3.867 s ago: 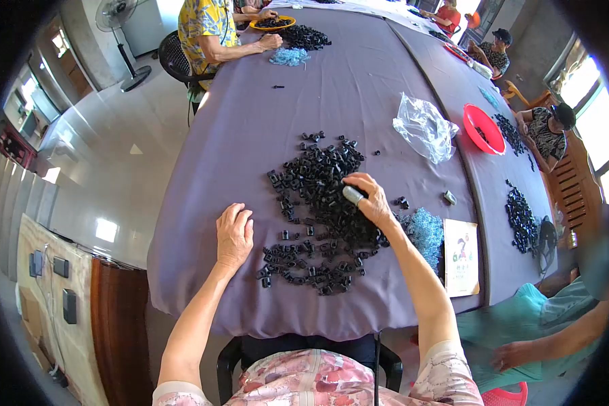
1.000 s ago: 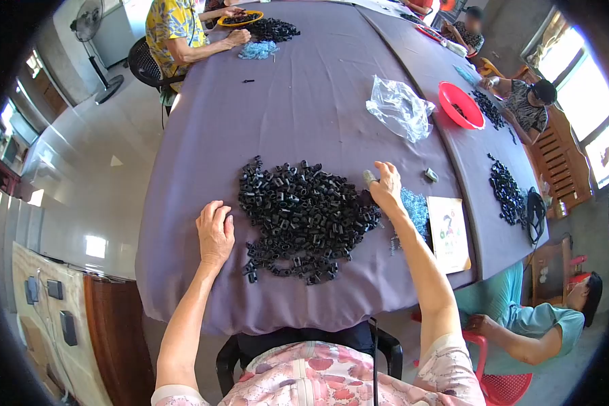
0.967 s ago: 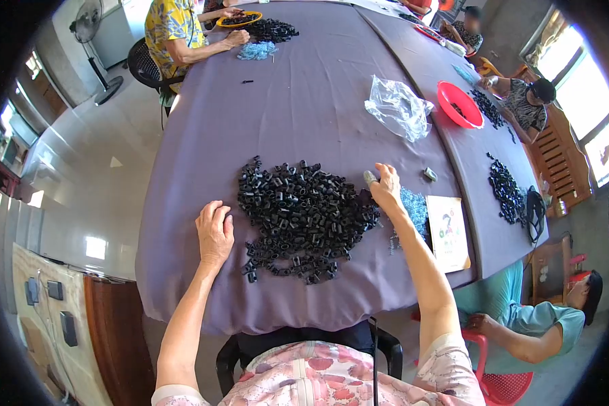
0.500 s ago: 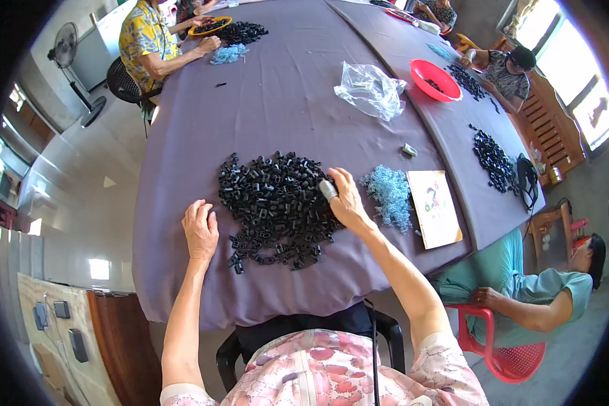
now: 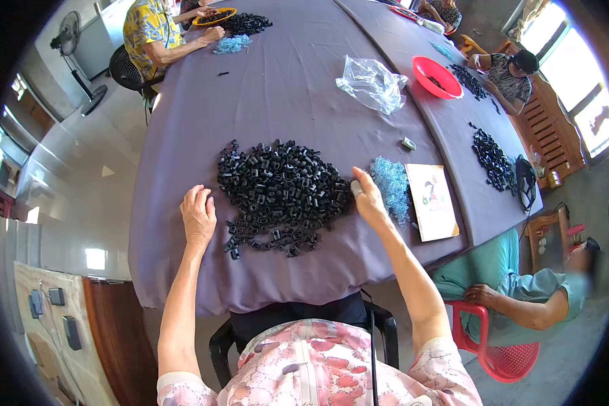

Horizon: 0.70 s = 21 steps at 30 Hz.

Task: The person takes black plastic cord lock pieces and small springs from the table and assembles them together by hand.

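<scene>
A heap of small black plastic pieces (image 5: 281,186) lies on the cloth-covered table in front of me. My left hand (image 5: 199,215) rests on the cloth just left of the heap, palm down, fingers stretched out and holding nothing. At the heap's right edge is my right hand (image 5: 370,198), its thumb and forefinger apart. A grey wrap (image 5: 356,189) covers one digit of that hand. I see nothing held in it, though some fingers are hidden. Right beside it lies a tangle of light blue bits (image 5: 390,188).
A booklet (image 5: 433,203) lies right of the blue bits, with a small grey roll (image 5: 408,143) behind. Farther off are a clear plastic bag (image 5: 372,84) and a red bowl (image 5: 437,78). Co-workers sit around the table (image 5: 284,74); one person sits close on a red chair (image 5: 501,352).
My right hand has moved right, from over the heap's edge to beside it. The heap now reaches slightly farther right. My left hand stays at the heap's left; the view has shifted slightly.
</scene>
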Available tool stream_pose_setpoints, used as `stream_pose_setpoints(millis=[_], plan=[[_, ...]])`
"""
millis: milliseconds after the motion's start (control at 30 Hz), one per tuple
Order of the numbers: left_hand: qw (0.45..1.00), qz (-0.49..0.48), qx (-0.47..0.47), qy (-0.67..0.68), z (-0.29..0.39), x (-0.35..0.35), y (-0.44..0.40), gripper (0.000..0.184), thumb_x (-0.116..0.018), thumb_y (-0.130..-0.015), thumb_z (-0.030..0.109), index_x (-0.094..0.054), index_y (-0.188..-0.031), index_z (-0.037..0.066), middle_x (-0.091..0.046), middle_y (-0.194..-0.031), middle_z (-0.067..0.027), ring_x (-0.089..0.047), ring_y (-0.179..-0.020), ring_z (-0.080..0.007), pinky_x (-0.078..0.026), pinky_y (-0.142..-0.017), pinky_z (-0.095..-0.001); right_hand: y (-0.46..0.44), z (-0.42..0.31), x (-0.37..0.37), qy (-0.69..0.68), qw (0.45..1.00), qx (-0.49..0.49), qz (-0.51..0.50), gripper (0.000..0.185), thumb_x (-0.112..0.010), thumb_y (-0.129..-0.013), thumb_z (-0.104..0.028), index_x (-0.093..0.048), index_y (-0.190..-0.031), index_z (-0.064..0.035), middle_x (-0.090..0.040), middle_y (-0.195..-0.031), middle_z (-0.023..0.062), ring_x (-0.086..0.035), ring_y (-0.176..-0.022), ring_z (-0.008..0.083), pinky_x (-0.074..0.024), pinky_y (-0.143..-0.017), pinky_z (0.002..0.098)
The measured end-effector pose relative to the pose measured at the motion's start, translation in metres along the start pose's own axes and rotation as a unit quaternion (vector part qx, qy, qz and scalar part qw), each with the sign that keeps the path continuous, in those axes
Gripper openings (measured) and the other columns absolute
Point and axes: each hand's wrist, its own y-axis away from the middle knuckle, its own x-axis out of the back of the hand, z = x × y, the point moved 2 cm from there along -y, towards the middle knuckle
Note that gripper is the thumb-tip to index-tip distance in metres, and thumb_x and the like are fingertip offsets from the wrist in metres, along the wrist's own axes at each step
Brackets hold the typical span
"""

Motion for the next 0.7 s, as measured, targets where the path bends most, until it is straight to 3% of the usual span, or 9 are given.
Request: stream_pose_setpoints(millis=[100, 200, 300, 433, 500, 700], plan=[[1.000, -0.002, 0.002, 0.000, 0.001, 0.001, 0.000, 0.017, -0.055, -0.084, 0.013, -0.058, -0.100, 0.006, -0.054, -0.112, -0.0088, -0.050, -0.108, -0.0275, -0.038, -0.091, -0.0414, 0.017, -0.009, -0.019, 0.096, 0.993, 0.071, -0.012, 0.039, -0.049, -0.089, -0.011, -0.046, -0.127, -0.0005, -0.046, -0.129, 0.0165, -0.041, -0.123, 0.0303, -0.0306, -0.104, 0.0345], [1.000, -0.008, 0.007, 0.002, 0.001, 0.001, 0.000, 0.017, -0.055, -0.084, 0.013, -0.058, -0.100, 0.006, -0.055, -0.113, -0.0089, -0.050, -0.109, -0.0276, -0.038, -0.091, -0.0411, 0.033, -0.024, -0.033, 0.087, 0.994, 0.073, -0.007, 0.040, -0.049, -0.089, -0.009, -0.044, -0.128, -0.0015, -0.042, -0.133, 0.0155, -0.039, -0.125, 0.0288, -0.0294, -0.105, 0.0338], [1.000, -0.006, 0.006, 0.000, 0.000, 0.000, 0.000, 0.018, -0.056, -0.084, 0.012, -0.058, -0.100, 0.006, -0.054, -0.112, -0.0083, -0.050, -0.108, -0.0270, -0.038, -0.091, -0.0412, 0.041, -0.039, -0.031, -0.019, 0.997, 0.075, -0.017, 0.040, -0.049, -0.089, -0.006, -0.044, -0.129, -0.0025, -0.043, -0.132, 0.0139, -0.038, -0.126, 0.0255, -0.0288, -0.105, 0.0320], [1.000, -0.001, 0.008, 0.004, 0.000, 0.001, 0.001, 0.018, -0.056, -0.084, 0.012, -0.058, -0.100, 0.006, -0.054, -0.113, -0.0082, -0.050, -0.109, -0.0271, -0.038, -0.091, -0.0411, 0.038, -0.002, -0.018, -0.084, 0.994, 0.047, 0.052, 0.034, -0.050, -0.088, 0.000, -0.050, -0.122, -0.0035, -0.053, -0.118, 0.0121, -0.049, -0.113, 0.0232, -0.0364, -0.098, 0.0307], [1.000, -0.003, 0.012, 0.004, 0.000, -0.001, 0.001, 0.018, -0.056, -0.084, 0.012, -0.058, -0.100, 0.006, -0.054, -0.113, -0.0082, -0.050, -0.109, -0.0271, -0.038, -0.091, -0.0410, 0.046, -0.002, -0.003, -0.051, 0.996, 0.015, 0.076, 0.033, -0.049, -0.083, 0.007, -0.053, -0.115, -0.0025, -0.055, -0.106, 0.0101, -0.054, -0.102, 0.0203, -0.0412, -0.091, 0.0299], [1.000, -0.001, 0.007, 0.004, -0.001, -0.001, 0.001, 0.017, -0.056, -0.084, 0.012, -0.058, -0.100, 0.006, -0.054, -0.113, -0.0082, -0.050, -0.109, -0.0270, -0.038, -0.091, -0.0411, 0.062, -0.010, 0.001, 0.017, 0.996, 0.052, 0.071, 0.032, -0.052, -0.079, 0.009, -0.055, -0.109, -0.0016, -0.056, -0.097, 0.0117, -0.057, -0.089, 0.0230, -0.0451, -0.081, 0.0310]])
